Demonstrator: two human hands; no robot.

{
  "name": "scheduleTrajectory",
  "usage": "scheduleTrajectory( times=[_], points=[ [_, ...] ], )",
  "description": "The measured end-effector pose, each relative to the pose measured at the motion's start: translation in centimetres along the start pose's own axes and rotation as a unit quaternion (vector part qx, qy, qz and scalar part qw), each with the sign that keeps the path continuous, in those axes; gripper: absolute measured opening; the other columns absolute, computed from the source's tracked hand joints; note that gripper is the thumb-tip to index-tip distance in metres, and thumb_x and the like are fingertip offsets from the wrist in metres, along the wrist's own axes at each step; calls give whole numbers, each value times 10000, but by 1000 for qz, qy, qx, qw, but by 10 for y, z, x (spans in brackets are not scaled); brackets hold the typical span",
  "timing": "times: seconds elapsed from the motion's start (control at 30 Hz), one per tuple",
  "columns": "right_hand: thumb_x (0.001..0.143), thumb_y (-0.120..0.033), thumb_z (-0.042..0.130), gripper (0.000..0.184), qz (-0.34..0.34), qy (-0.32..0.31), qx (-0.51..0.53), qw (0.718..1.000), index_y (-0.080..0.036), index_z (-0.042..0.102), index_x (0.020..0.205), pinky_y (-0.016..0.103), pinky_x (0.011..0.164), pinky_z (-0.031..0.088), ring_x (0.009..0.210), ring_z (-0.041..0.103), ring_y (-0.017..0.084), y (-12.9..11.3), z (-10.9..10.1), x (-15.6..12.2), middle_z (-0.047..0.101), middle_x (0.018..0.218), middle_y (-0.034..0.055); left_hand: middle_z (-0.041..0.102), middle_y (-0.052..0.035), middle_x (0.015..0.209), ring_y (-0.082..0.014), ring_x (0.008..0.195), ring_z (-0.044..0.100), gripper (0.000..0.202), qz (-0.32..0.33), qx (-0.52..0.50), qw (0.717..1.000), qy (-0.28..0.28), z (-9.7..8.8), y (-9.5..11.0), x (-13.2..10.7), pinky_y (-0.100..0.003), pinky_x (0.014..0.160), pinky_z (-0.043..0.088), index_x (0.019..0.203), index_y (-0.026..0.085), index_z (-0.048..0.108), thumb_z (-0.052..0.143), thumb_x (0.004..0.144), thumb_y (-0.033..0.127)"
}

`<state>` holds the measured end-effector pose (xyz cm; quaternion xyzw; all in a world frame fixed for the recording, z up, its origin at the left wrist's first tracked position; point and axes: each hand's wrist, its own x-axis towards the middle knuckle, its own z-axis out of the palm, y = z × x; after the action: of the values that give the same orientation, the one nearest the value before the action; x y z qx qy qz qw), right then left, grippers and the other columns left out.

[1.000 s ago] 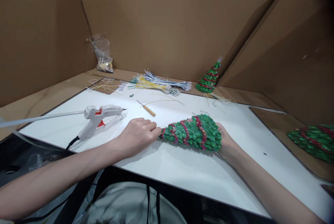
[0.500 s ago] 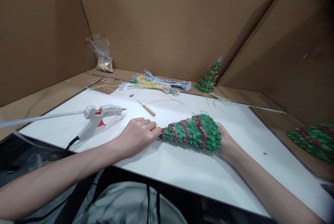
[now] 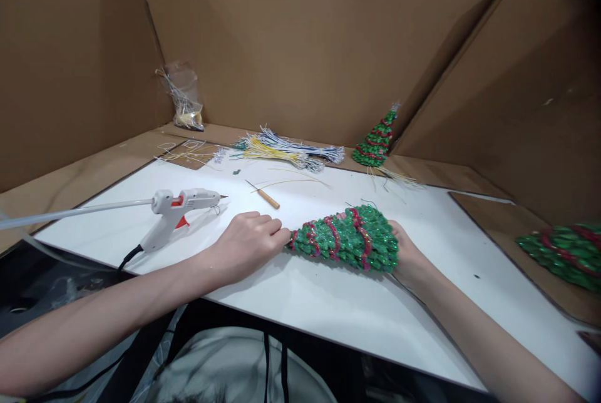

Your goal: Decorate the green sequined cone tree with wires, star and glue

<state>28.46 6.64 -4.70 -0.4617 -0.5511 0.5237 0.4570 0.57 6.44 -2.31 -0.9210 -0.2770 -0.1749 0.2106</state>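
A small green Christmas tree (image 3: pixel 345 240) with red glittery garland lies on its side between my hands, its tip to the left and its wide base to the right. My left hand (image 3: pixel 253 243) is closed around the tip, which its fingers hide. At the base end, my right hand (image 3: pixel 406 253) grips the tree; most of its fingers are hidden behind or inside the base. Thin dark wires stick out near the base. Just beyond the tree lies an awl (image 3: pixel 268 198) with a wooden handle.
To the left stands a white glue gun (image 3: pixel 171 212) with a glue stick in it. Bundles of yellow and white wires (image 3: pixel 291 149) lie at the back, beside a second tree (image 3: pixel 377 140). Another tree (image 3: pixel 563 253) lies at far right. A plastic bag (image 3: pixel 185 96) leans against the cardboard wall.
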Motion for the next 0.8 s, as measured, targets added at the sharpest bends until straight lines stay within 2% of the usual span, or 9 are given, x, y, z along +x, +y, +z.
scheduleTrajectory(
  times=[0.17, 0.33, 0.6, 0.8],
  points=[
    [493, -334, 845, 242, 3, 1, -1, 1000, -169, 728, 625, 258, 505, 508, 545, 599, 168, -1, 1, 0, 679, 598, 28, 591, 4, 625, -141, 549, 545, 192, 0, -3, 1000, -2, -1, 0, 0, -266, 508, 354, 706, 157, 534, 486, 890, 139],
    [488, -351, 843, 246, 3, 0, -1, 1000, -168, 715, 593, 246, 473, 489, 512, 581, 155, -1, 0, 0, 658, 555, 21, 594, 9, 626, -144, 548, 551, 182, -1, 1, 1000, -2, -1, 0, 1, -277, 501, 355, 700, 160, 538, 509, 879, 145],
    [525, -360, 826, 231, -10, -8, -12, 1000, -174, 722, 617, 258, 502, 496, 536, 592, 165, -1, 0, 0, 673, 589, 22, 594, 4, 623, -144, 554, 555, 182, -1, 0, 1000, -5, -1, 1, 1, -271, 509, 358, 702, 159, 540, 505, 880, 137],
    [514, -363, 828, 239, -9, -6, -15, 1000, -167, 696, 550, 252, 481, 485, 511, 568, 153, -2, 1, 0, 645, 545, 21, 597, 6, 623, -149, 547, 554, 176, -2, -1, 1000, -3, -1, 1, 1, -277, 506, 360, 704, 160, 544, 512, 876, 137]
  ],
)
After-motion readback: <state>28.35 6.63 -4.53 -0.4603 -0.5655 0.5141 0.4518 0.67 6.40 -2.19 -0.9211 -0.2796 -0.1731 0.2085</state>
